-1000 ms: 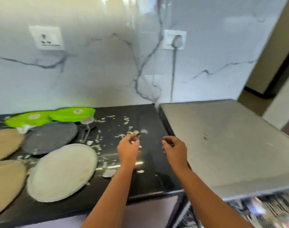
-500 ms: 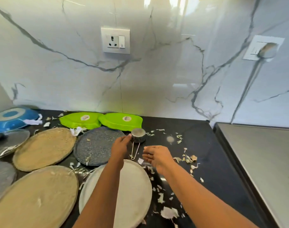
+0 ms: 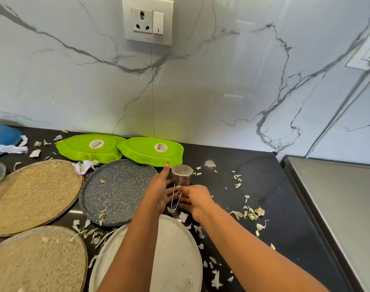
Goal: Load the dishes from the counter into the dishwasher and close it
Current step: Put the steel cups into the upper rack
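Head view, from the near counter edge outward. Nearest lies a pale round plate at the front edge, both forearms crossing above it. To its left, two tan woven rounds, one behind the other. Dry peelings are scattered over the black top.

Past the pale plate, the two hands meet at a small steel cup with a wire handle, standing mouth-down just right of a speckled grey plate. The left hand lies flat with fingers stretched, forefinger reaching to the cup's left side. The right hand curls at the wire handle, fingertips on or just beside it. Whether the pinch has closed I cannot tell.

Judgement: the step is lifting this cup. Best to take the wire near the cup body, not its far tip, so it does not swing, and to lift straight up, clear of the grey plate's rim.

Behind, two green plates rest against the back wall, overlapping; a blue dish sits at the far left edge. A steel surface adjoins the right edge.
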